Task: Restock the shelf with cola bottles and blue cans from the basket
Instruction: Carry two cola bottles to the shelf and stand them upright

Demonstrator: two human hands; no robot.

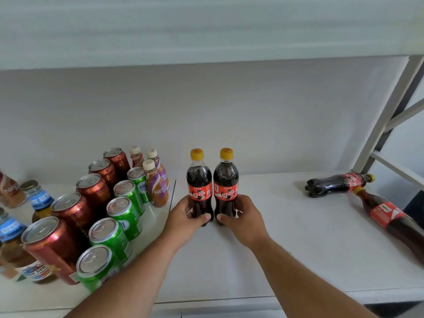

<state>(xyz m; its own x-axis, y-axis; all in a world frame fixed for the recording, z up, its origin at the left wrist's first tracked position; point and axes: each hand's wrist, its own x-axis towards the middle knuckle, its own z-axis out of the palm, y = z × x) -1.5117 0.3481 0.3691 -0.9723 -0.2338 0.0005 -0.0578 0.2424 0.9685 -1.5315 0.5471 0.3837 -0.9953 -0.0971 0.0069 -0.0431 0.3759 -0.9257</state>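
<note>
Two small cola bottles with yellow caps and red labels stand upright side by side on the white shelf (286, 226). My left hand (183, 219) grips the lower part of the left cola bottle (199, 177). My right hand (243, 216) grips the lower part of the right cola bottle (226, 177). Two more cola bottles lie on their sides at the shelf's right end, one (337, 184) farther back and one (390, 216) nearer the edge. No basket and no blue cans are in view.
Rows of red cans (66, 210) and green cans (124, 212) fill the shelf's left part, with small coffee bottles (158, 187) behind them and blue-labelled glass bottles (39, 198) at far left. The upper shelf board (206, 31) hangs overhead. A metal frame post (387, 115) rises at right.
</note>
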